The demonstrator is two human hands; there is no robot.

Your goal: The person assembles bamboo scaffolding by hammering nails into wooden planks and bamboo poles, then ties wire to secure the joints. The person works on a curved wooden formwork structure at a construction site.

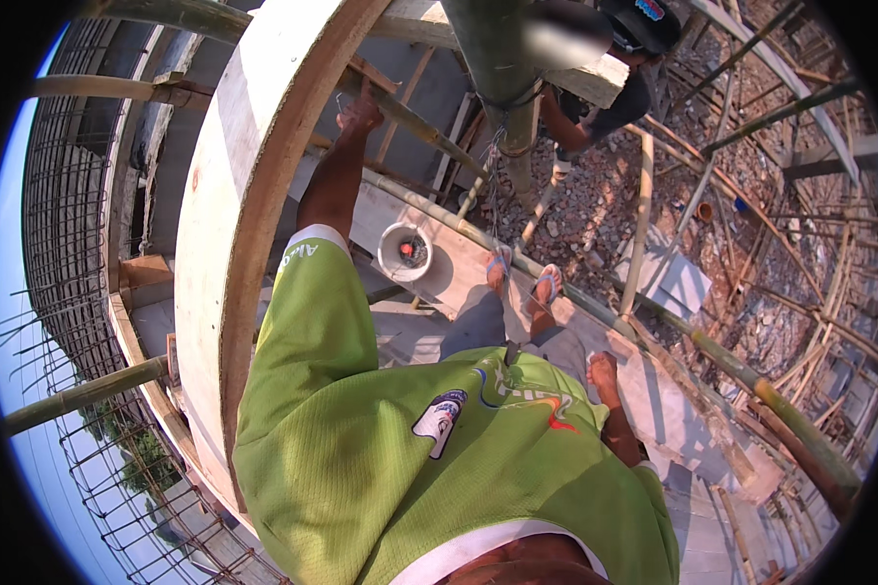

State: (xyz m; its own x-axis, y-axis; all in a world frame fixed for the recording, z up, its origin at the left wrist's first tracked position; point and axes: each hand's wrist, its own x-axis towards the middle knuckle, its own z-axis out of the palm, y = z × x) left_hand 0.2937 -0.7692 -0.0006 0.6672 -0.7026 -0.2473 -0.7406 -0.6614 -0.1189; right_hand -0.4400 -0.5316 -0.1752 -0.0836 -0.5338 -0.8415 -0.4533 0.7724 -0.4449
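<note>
My left arm stretches forward beside a large curved plywood board (236,244). My left hand (361,114) is at a bamboo pole (415,122), its index finger stretched out and the thumb apart; whether it touches the pole I cannot tell. Low by my right thigh hangs my right hand (603,370), fingers curled in, with nothing visible in them. A whitish bucket (388,255) with a small red thing (407,250) and dark contents stands on the plank walkway (458,239), ahead of my sandalled feet (546,283).
A thick upright bamboo post (502,78) rises ahead, tied with wire. Beyond it, another person (634,93) in dark clothing and a cap is near a timber beam (595,80). A long bamboo rail (673,322) edges the walkway above rubble (595,214). Rebar mesh (63,195) stands left.
</note>
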